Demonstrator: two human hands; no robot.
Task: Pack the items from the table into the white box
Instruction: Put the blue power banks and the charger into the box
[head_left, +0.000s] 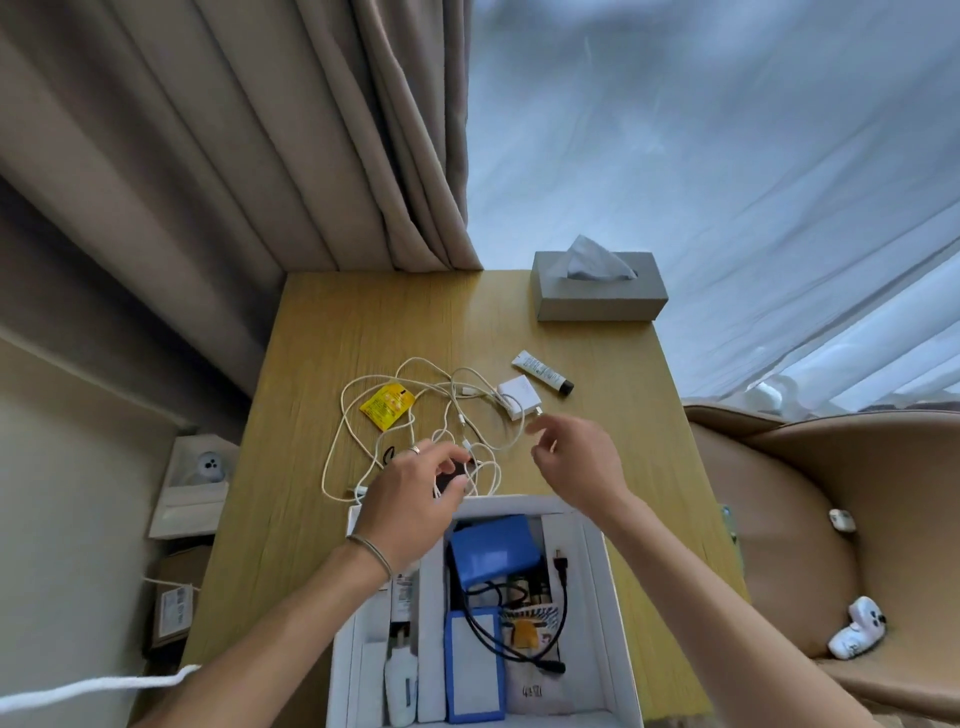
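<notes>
1. Box, white, sits at the desk's near edge, already holding blue items and a black cable.
2. My left hand curls its fingers around a dark object amid the white cable.
3. Yellow packet lies inside the cable loops.
4. My right hand hovers, fingers loose and holding nothing, just beside the charger.
5. Tube lies beyond.

tangled white cable clutters mid-table; bare wood between it and tissue box
</notes>
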